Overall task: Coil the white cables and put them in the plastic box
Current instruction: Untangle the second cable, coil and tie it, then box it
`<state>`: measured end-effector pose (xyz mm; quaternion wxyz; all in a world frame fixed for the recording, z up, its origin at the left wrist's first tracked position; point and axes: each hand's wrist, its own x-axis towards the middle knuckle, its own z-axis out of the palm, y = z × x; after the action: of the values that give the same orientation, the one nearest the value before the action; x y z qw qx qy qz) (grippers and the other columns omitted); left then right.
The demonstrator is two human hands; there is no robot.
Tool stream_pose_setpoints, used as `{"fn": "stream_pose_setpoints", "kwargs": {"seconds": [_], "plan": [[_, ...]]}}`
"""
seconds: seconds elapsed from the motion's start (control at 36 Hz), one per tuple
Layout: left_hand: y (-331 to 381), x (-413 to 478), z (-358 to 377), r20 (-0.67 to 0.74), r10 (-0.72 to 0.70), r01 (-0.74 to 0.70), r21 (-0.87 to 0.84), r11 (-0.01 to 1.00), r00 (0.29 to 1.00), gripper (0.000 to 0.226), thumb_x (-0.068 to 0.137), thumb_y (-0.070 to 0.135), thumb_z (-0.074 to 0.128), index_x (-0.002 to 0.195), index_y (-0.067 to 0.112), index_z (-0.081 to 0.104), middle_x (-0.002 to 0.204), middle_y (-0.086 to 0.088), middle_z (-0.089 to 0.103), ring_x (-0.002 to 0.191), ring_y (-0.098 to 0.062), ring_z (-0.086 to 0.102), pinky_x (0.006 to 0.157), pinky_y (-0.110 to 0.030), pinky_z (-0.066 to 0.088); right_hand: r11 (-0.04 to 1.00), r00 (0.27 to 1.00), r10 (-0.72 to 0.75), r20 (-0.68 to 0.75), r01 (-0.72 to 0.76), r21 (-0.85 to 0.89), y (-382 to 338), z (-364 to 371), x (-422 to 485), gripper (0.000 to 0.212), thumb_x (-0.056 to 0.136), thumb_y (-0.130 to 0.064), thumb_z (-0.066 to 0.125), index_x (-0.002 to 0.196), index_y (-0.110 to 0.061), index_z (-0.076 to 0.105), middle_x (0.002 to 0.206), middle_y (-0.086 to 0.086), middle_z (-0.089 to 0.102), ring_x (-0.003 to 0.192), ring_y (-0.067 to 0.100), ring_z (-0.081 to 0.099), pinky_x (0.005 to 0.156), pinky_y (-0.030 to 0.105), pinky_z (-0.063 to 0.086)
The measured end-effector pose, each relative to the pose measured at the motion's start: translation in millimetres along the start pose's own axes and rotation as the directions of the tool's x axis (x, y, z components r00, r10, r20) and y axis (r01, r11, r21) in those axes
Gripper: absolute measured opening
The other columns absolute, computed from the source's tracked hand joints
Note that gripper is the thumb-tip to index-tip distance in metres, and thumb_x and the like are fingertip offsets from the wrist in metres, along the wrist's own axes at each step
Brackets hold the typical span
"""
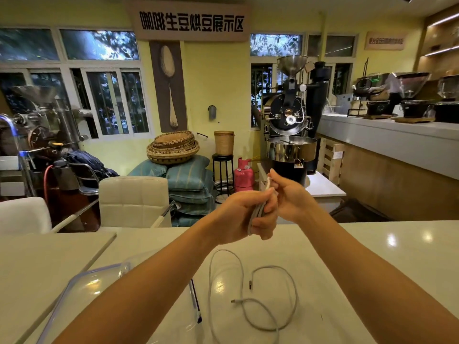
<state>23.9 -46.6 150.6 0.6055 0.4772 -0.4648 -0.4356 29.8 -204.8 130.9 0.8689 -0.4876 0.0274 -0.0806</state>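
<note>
My left hand [242, 216] is raised above the white table [372, 256] and grips a coiled white cable [258, 212], its loops bunched between the fingers. My right hand [289, 194] pinches the upper end of the same cable just beside the left hand. A second white cable [273, 306] lies loose on the table below my hands, with both metal plugs showing. The clear plastic box [94, 286] sits at the lower left, partly hidden under my left forearm.
Two white chairs [134, 199] stand behind the table's far edge. Beyond them are stacked cushions, woven baskets, a pink gas cylinder [244, 176], a coffee roaster [289, 135] and a long counter [397, 142] at the right.
</note>
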Motion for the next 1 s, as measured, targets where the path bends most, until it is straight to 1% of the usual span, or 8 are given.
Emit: {"fn": "stream_pose_setpoints", "kwargs": {"seconds": [0.06,0.14,0.22,0.39,0.5,0.72,0.89,1.0], "plan": [[3.2,1.4,-2.6,-0.007,0.012,-0.013,-0.018,1.000,1.000,0.038,0.088,0.026,0.029,0.056,0.016,0.047,0.039,0.007,0.043,0.035,-0.007,0.036,0.044,-0.019,0.038,0.997,0.998,0.068,0.002,-0.068,-0.041,14.8,0.2,-2.5,0.035,0.064,-0.039,0.076,0.068,-0.011,0.055,0.066,0.006,0.045,0.061,0.016,0.044,0.062,0.023,0.036],[5.1,3.8,-7.0,-0.021,0.017,-0.017,0.003,1.000,1.000,0.040,0.088,0.024,0.028,0.054,0.017,0.047,0.037,0.008,0.042,0.034,-0.007,0.035,0.042,-0.018,0.028,0.980,0.984,0.176,-0.027,-0.178,-0.091,31.8,1.3,-6.5,0.048,0.086,-0.039,0.050,0.046,-0.014,0.057,0.042,-0.001,0.049,0.036,0.008,0.044,0.033,0.014,0.033],[6.2,4.4,-9.8,-0.080,0.010,-0.006,0.050,0.999,0.997,0.035,0.084,0.022,0.033,0.051,0.017,0.045,0.035,0.007,0.039,0.033,-0.007,0.031,0.045,-0.027,0.015,0.931,0.949,0.306,-0.075,-0.314,-0.187,41.5,11.0,-17.8,0.061,0.089,-0.047,0.041,0.036,-0.017,0.049,0.032,-0.006,0.038,0.027,0.003,0.029,0.028,0.011,0.019],[14.9,0.8,-14.3,-0.215,-0.033,0.067,0.151,0.986,0.976,0.036,0.092,0.013,0.024,0.057,0.012,0.034,0.034,0.007,0.036,0.033,-0.007,0.028,0.041,-0.020,0.025,0.651,0.925,0.342,-0.164,-0.359,-0.668,36.8,20.1,-29.7,0.056,0.094,-0.038,0.031,0.055,-0.008,0.059,0.037,-0.006,0.036,0.031,0.005,0.025,0.034,0.014,0.017],[17.1,0.5,-12.4,-0.223,-0.058,0.102,0.188,0.977,0.973,0.036,0.091,0.010,0.024,0.057,0.012,0.033,0.034,0.006,0.036,0.034,-0.008,0.028,0.039,-0.018,0.028,0.582,0.944,0.269,-0.190,-0.317,-0.749,31.5,26.9,-33.2,0.049,0.092,-0.027,0.035,0.051,-0.009,0.056,0.039,-0.005,0.037,0.033,0.005,0.027,0.036,0.016,0.018],[20.7,-1.7,-16.5,-0.219,-0.062,0.099,0.166,0.981,0.974,0.039,0.092,0.012,0.022,0.055,0.014,0.035,0.035,0.008,0.036,0.033,-0.008,0.030,0.041,-0.020,0.031,0.619,0.971,-0.230,-0.068,0.092,-0.780,23.3,27.0,-35.1,0.020,0.091,-0.009,0.044,0.071,-0.012,0.045,0.064,0.003,0.043,0.053,0.011,0.035,0.039,0.012,0.030],[27.7,-2.0,-16.3,-0.236,-0.027,0.053,0.108,0.993,0.971,0.041,0.094,0.016,0.020,0.055,0.014,0.032,0.032,0.008,0.036,0.031,-0.006,0.029,0.040,-0.020,0.028,0.797,0.981,-0.154,0.120,0.195,-0.572,17.4,23.6,-43.5,0.021,0.090,0.000,0.047,0.078,-0.017,0.042,0.064,0.006,0.046,0.040,0.005,0.041,0.038,0.016,0.032],[32.9,-1.3,-22.0,-0.252,0.015,-0.005,0.040,0.999,0.968,0.047,0.094,0.017,0.021,0.050,0.016,0.037,0.031,0.007,0.035,0.029,-0.007,0.031,0.039,-0.020,0.029,0.756,0.963,-0.187,0.195,0.267,-0.597,26.6,25.9,-49.6,0.016,0.089,0.001,0.049,0.081,-0.014,0.049,0.072,0.008,0.058,0.036,-0.001,0.040,0.037,0.012,0.033]]}}
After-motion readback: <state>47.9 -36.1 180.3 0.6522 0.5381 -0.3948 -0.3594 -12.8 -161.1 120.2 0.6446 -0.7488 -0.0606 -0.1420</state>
